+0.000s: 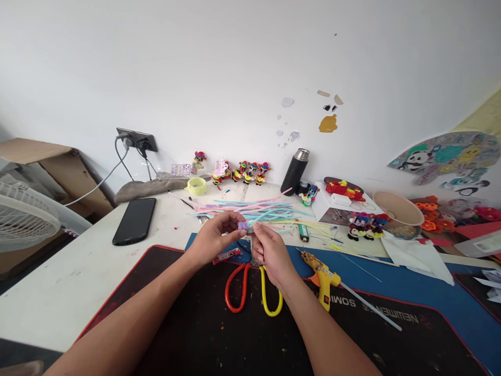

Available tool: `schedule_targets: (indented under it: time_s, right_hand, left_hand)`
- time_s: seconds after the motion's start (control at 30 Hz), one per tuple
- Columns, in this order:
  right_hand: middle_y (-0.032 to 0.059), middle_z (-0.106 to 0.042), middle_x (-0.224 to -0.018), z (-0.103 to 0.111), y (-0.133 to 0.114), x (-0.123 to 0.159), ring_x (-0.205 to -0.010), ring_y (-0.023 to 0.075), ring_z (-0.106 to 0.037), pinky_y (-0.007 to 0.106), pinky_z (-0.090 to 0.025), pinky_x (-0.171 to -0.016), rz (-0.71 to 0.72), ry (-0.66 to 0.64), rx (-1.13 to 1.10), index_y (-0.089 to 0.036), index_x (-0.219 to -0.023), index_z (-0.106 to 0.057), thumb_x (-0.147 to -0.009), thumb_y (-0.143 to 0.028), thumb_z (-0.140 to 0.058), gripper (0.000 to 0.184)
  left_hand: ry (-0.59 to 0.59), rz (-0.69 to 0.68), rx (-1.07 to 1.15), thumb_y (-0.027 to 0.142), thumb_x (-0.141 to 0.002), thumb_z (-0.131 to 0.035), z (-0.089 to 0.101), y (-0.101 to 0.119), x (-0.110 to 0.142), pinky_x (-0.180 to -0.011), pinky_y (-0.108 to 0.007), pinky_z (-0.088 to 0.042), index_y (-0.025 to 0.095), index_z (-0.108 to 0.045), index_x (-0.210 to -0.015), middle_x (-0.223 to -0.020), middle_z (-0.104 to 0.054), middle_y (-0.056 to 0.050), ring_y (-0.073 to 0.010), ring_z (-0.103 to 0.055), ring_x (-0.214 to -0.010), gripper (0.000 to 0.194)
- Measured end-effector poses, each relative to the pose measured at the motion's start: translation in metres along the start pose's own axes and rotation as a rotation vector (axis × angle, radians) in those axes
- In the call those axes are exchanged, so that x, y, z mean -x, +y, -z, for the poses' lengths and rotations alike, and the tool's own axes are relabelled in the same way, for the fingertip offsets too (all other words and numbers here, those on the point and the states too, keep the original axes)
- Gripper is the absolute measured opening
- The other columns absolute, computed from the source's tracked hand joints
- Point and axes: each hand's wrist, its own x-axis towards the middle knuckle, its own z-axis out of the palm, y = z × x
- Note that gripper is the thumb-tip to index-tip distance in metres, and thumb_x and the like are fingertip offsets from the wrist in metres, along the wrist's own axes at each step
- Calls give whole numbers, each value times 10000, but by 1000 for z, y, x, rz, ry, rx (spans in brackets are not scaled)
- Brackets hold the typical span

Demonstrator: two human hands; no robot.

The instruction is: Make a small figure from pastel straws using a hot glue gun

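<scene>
A small fuzzy purple pipe cleaner coil is held up between my two hands, above the far edge of the black mat. My left hand pinches it from the left with thumb and fingertips. At its right end my right hand is closed, thumb pressed on the curled fingers, which partly hide what they grip. Just beneath lie pliers or scissors with a red handle and a yellow handle; their head is covered by my hands. Behind spreads a heap of pastel pipe cleaners.
A yellow glue gun lies right of my right forearm. At left rests a black phone. Small fuzzy dolls, a tilted black flask and a white box line the wall. A fan stands far left.
</scene>
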Motion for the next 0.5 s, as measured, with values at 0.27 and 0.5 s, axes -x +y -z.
schedule_targets:
  time_s: [0.27, 0.5]
  right_hand:
    - [-115, -365, -474, 1, 2, -1, -346, 46, -281, 198, -170, -365, 9, 2, 12, -215, -739, -492, -821, -619, -769, 496]
    - [-107, -326, -508, 2, 6, -2, -407, 63, -254, 216, -205, -393, 84, 1, 91, -187, -831, -649, -822, -641, -752, 466]
  left_hand:
    - [21, -33, -82, 370, -813, -799, -1, -1, 1, -782, -332, -520, 198, -658, -1036, -891, -677, -26, -185, -628, -816, 314]
    - [110, -17, -62, 413, -832, -781, 7, -8, -6, -729, -297, -506, 191, -668, -1043, -878, -680, -15, -166, -629, -781, 327]
